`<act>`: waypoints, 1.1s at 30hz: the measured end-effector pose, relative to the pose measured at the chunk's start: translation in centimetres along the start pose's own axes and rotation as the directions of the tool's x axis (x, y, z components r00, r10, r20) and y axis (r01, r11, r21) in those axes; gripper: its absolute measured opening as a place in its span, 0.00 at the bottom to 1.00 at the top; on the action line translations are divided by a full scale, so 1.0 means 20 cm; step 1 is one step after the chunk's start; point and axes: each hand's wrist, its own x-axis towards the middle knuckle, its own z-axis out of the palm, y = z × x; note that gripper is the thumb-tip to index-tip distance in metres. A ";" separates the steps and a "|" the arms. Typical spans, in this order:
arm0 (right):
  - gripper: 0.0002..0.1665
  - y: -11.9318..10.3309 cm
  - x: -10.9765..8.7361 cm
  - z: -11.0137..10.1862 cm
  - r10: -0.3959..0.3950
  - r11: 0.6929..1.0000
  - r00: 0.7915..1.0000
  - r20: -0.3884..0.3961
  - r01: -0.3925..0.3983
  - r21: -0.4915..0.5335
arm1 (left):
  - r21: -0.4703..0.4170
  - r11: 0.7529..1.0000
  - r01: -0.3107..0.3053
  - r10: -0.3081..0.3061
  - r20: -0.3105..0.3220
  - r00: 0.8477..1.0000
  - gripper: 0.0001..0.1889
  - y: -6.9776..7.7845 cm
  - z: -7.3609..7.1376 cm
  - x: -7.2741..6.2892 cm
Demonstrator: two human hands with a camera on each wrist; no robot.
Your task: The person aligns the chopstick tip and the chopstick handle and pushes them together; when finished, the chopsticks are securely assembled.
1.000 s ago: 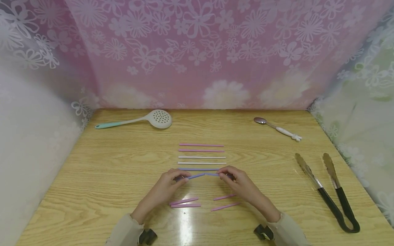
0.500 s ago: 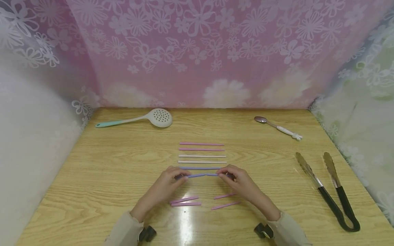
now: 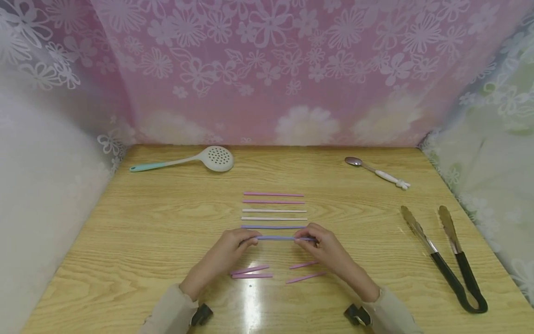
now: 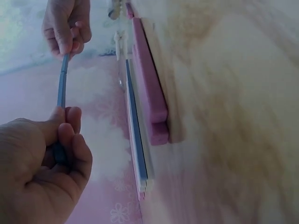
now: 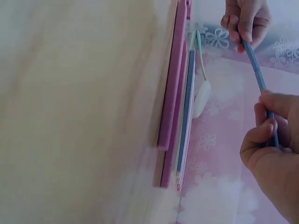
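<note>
My left hand and right hand each pinch one end of a blue chopstick, held level above the table. A joint line shows partway along this chopstick in the right wrist view, and its two halves meet there. Fingers cover both outer ends. Just beyond the hands lies another blue chopstick, behind it a white pair and a pink pair, all in parallel. Nearer me, pink chopstick halves lie by my left hand and more pink halves by my right.
A skimmer with a mint handle lies at the back left. At the back right is a spoon with a white handle. Black-handled tongs lie spread on the right. Floral cloth hangs behind the table.
The two blue halves, earlier meeting at a bent angle, now line up into one straight chopstick. Both hands stay nearly in place, and the loose pieces have not moved.
</note>
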 end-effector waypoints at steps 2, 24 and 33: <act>0.04 -0.01 -0.01 0.00 -0.004 1.000 1.000 -0.004 0.004 0.005 | 0.037 0.998 -0.057 0.058 -0.040 0.998 0.12 0.00 0.01 0.00; 0.09 -0.02 0.00 0.04 -0.179 0.983 0.979 -0.100 0.175 -0.046 | 0.202 0.951 -0.234 0.280 -0.244 0.928 0.08 0.02 0.06 0.02; 0.10 0.00 0.01 0.02 -0.057 0.998 0.998 0.000 0.057 0.000 | 0.152 0.982 -0.115 0.140 -0.169 0.976 0.08 -0.01 0.05 0.02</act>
